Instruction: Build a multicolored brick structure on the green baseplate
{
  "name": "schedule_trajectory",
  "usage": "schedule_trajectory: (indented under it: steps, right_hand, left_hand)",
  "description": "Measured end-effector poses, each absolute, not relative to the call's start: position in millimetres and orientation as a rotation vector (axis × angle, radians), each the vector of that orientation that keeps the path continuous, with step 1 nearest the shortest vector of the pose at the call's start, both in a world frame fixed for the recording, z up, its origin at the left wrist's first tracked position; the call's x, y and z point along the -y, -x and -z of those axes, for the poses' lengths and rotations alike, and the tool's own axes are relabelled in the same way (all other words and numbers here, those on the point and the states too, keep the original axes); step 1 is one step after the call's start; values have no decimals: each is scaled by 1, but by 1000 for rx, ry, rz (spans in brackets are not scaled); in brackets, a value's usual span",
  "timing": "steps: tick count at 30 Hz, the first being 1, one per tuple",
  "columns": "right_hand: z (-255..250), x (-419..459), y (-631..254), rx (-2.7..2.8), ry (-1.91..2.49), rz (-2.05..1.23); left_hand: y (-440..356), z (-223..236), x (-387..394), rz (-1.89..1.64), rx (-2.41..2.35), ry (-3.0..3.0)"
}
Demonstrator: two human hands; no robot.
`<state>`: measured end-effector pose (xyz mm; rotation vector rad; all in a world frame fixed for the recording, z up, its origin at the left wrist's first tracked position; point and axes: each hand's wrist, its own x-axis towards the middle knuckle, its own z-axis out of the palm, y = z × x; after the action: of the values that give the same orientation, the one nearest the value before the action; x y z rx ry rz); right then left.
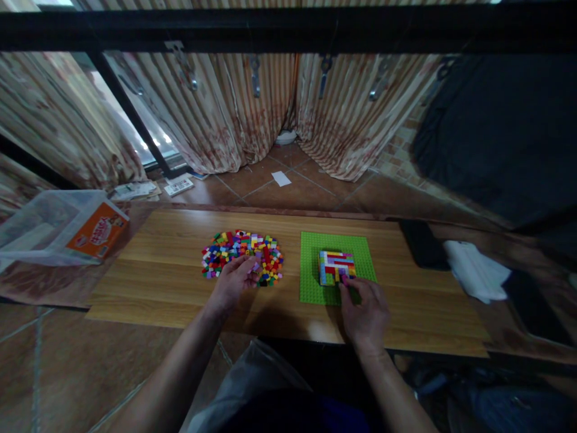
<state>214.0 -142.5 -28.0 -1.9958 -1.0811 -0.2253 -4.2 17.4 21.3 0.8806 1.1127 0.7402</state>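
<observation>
A heap of small coloured bricks (243, 252) lies on the wooden board (180, 240). My left hand (234, 281) rests at the heap's near edge, fingers curled into the bricks in a pinch. To the right lies a green baseplate (311, 264) with a block of stacked coloured bricks (336, 264) on it. My right hand (364, 310) is at the block's near side, its fingertips pressed on a small purple brick (343, 278) at the block's front edge.
A clear plastic bag with an orange label (63, 228) lies at the left. At the right lie a black flat object (421, 243), a white cloth (475, 270) and another dark slab (536, 307). Curtains hang behind, and papers (148, 189) are on the tiled floor.
</observation>
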Motion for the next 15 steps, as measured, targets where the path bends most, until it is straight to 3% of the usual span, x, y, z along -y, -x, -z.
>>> schedule_trajectory:
  steps: [15]
  right_hand:
    - [16, 142, -222, 1050, 1987, -24]
  left_hand:
    - [8, -21, -13, -744, -1135, -871]
